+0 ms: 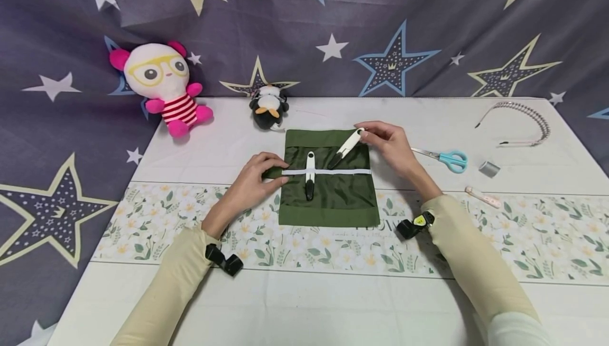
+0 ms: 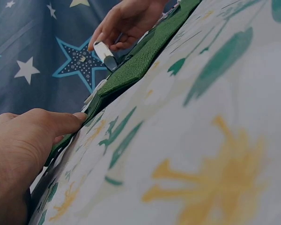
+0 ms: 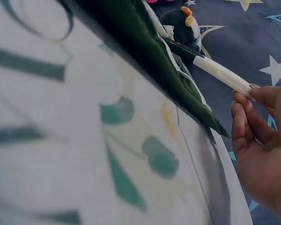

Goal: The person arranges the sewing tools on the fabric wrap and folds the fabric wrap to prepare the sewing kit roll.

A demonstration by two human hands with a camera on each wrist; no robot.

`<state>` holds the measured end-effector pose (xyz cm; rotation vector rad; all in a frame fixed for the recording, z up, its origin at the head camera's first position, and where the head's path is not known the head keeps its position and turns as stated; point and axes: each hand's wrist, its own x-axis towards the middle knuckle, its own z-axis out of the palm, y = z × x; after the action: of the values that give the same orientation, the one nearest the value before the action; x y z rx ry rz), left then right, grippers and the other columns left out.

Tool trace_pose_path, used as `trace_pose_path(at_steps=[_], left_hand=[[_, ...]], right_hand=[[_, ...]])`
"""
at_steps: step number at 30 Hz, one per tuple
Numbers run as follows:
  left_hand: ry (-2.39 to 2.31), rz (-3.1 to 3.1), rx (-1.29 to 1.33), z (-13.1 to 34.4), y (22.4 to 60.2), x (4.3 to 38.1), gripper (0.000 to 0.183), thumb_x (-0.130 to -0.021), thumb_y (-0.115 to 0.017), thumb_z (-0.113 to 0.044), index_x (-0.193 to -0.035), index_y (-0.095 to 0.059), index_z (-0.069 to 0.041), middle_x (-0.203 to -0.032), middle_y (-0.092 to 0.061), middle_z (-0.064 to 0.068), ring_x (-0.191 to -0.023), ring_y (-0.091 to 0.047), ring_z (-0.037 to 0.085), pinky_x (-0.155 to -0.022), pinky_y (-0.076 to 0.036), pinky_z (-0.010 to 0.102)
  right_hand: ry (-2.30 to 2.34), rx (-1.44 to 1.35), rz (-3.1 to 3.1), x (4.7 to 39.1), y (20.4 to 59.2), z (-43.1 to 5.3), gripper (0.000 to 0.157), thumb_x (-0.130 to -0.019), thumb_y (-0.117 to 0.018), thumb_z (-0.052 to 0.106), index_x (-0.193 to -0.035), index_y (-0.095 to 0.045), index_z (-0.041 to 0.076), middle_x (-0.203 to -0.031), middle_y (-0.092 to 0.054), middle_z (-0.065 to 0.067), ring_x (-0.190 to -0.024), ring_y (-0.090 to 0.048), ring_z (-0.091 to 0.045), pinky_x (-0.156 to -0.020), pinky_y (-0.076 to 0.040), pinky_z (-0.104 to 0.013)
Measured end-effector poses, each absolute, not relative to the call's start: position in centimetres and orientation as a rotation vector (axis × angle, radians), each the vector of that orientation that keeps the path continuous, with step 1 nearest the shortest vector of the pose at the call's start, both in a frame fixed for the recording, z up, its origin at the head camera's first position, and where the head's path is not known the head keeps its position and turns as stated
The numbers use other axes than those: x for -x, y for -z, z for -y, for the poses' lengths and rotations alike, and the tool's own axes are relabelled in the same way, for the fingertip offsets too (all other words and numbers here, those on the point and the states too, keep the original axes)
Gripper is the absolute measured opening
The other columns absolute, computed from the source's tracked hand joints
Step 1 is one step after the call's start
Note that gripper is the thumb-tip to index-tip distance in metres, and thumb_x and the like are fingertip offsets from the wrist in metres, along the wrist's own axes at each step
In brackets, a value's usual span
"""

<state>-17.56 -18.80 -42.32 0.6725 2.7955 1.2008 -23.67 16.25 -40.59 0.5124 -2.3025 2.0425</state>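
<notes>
Pinching the held tool (image 1: 351, 144) by its white end, the right hand (image 1: 392, 147) works at about 1 o'clock from the middle of the green cloth (image 1: 328, 217); its thumb and fingertips are clamped on that end, and the dark tip slants down toward 7 o'clock. That tip lies close to the white band (image 1: 342, 171) running across the cloth from 9 to 3 o'clock; whether they touch, I cannot tell. At 9 o'clock the left hand (image 1: 254, 178) rests at the cloth's edge, its thumb and fingers apart, on either side of the band's end. The other tool (image 1: 310, 162) lies left of centre, dark end at 6 o'clock, and appears to pass beneath the band.

The step in hand looks like slipping the held tool under that band. Done well, it would likely call for swinging the white end up toward 12 o'clock, so that the tool runs parallel to its neighbour, then easing the tip in low and flat rather than jabbing at the fabric. Gripping near the end seems right, as it leaves the length free to slide. The left fingers should keep the edge steady, since the thin cloth could bunch or drag on the worktop (image 1: 323, 303).
</notes>
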Motion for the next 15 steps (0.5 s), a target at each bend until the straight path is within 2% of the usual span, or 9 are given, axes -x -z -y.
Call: trace_pose_path(at_steps=[7, 15], left_hand=[[-1.194, -2.798, -0.682, 18.80, 42.29, 17.54, 0.033, -0.100, -0.072, -0.025, -0.130, -0.070, -0.011, -0.139, -0.054, 0.008, -0.133, -0.045, 0.030, -0.111, -0.038, 0.054], [-1.205, -2.791, -0.679, 18.80, 42.21, 17.53, 0.033, -0.100, -0.073, -0.024, -0.130, -0.070, -0.011, -0.138, -0.055, 0.008, -0.133, -0.045, 0.030, -0.112, -0.037, 0.053]], right_hand=[[-2.022, -0.543, 2.328, 24.16, 40.63, -15.57, 0.026, -0.103, -0.062, 0.002, -0.127, -0.069, -0.009, -0.093, -0.073, -0.001, -0.089, -0.068, -0.019, -0.084, -0.056, -0.028], [-1.930, -0.530, 2.364, 24.33, 40.28, -15.24, 0.027, -0.103, -0.064, 0.004, -0.127, -0.070, -0.005, -0.110, -0.074, -0.020, -0.090, -0.066, -0.009, -0.085, -0.053, -0.023]])
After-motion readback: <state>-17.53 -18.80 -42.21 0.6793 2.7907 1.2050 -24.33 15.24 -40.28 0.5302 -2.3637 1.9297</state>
